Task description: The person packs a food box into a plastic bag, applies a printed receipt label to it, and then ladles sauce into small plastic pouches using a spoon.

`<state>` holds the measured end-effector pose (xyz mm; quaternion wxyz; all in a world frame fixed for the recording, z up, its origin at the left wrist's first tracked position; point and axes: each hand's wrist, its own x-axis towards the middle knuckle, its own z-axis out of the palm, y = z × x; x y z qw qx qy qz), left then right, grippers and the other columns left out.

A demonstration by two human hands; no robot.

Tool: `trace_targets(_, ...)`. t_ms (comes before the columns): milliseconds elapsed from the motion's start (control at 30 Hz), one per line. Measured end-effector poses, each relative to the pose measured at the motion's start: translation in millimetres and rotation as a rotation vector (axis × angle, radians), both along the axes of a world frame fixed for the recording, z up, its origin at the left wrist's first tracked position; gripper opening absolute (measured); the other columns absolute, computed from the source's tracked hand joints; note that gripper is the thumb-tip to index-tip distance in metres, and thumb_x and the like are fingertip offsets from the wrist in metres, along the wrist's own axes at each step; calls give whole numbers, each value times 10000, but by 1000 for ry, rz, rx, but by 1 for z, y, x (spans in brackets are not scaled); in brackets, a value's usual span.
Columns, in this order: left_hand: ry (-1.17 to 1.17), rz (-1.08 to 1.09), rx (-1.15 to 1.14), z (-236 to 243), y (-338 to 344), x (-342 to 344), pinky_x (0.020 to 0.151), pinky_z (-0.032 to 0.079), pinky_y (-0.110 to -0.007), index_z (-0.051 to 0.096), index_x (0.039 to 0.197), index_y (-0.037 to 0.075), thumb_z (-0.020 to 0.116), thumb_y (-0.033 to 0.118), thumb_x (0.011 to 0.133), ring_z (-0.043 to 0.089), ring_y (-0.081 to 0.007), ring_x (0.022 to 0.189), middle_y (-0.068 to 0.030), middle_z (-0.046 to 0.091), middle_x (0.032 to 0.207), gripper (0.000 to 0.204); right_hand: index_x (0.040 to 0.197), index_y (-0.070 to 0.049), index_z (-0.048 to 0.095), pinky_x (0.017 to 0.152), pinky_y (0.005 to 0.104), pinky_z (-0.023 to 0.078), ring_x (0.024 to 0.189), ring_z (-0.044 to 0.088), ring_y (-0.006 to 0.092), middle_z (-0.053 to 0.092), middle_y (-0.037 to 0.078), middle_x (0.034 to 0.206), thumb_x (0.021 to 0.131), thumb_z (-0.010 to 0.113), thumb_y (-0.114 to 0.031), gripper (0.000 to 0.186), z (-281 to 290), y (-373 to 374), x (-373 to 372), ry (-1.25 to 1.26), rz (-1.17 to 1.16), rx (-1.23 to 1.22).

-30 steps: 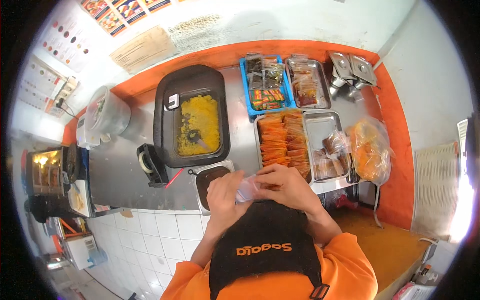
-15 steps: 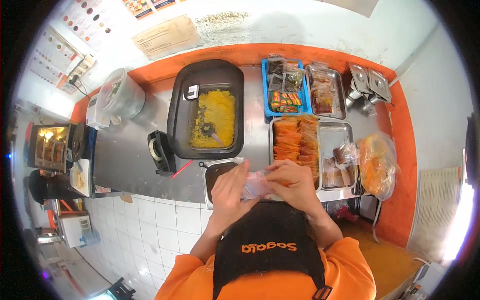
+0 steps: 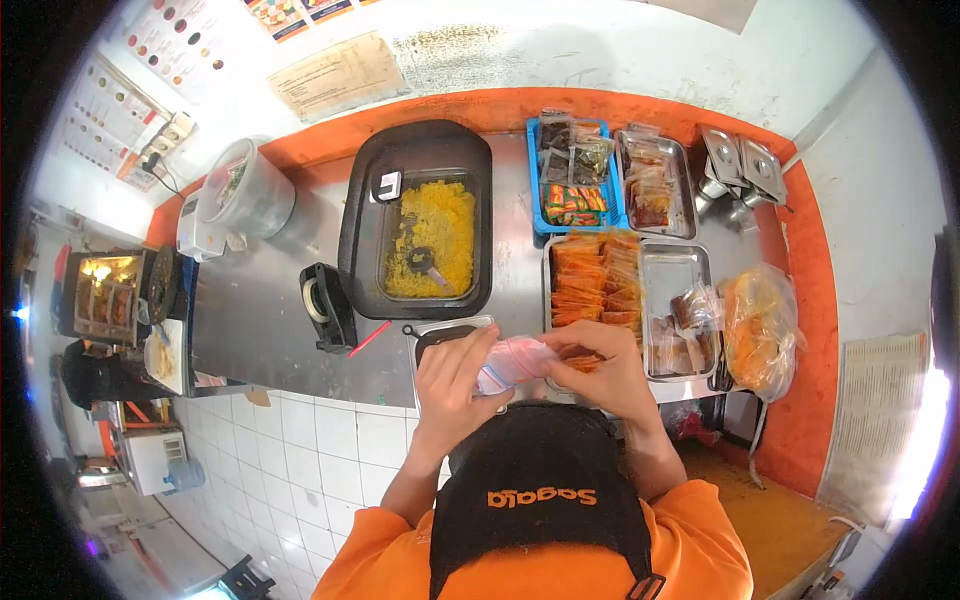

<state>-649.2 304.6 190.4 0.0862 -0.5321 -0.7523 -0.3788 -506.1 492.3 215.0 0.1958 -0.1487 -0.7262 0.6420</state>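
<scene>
Between my hands is a pack of thin plastic bags [image 3: 512, 364], whitish pink with red and blue stripes. My left hand [image 3: 450, 385] is closed around its left side, fingers pointing up and thumb below. At its right end, the bent fingers and thumb of my right hand [image 3: 598, 368] pinch the edge; the fingertips are partly hidden. Beneath my left hand lies a metal pan [image 3: 487, 323] with dark contents, mostly covered. Just beyond my right hand, a tray of orange-filled sachets [image 3: 596, 283] stands in rows.
A black roasting pan [image 3: 365, 250] holds yellow crumbs and a dark scoop [image 3: 428, 266]. Left of it sit a tape dispenser [image 3: 326, 308] and a red pen [image 3: 371, 338]. To the right are a blue basket of packets [image 3: 573, 205], a tray of brown sachets [image 3: 685, 340] and a bulging plastic bag [image 3: 760, 335].
The pack of plastic bags has come up a little and shows more of its striped face. My right hand's fingers have spread slightly along its edge. Both hands stay on it.
</scene>
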Motion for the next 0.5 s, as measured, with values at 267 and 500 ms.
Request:
trace_targets(267, -2, 15, -41, 4, 3, -10, 858, 503, -401, 654, 1314, 27, 893, 102, 491, 684, -306, 1009, -123, 721, 1220, 860, 1050, 25, 780, 769, 275, 589, 850, 748, 148, 790, 113, 953, 898, 778, -30, 162, -10, 10, 0, 1, -120, -45)
trace_targets(500, -23, -15, -26, 3, 10, -3, 849, 521, -425, 629, 1360, 17, 924, 132, 500, 683, -331, 1019, -152, 711, 1240, 916, 1090, 16, 764, 744, 268, 588, 824, 748, 132, 790, 119, 967, 899, 784, -46, 201, 0, 1, 1, 62, -56, 109)
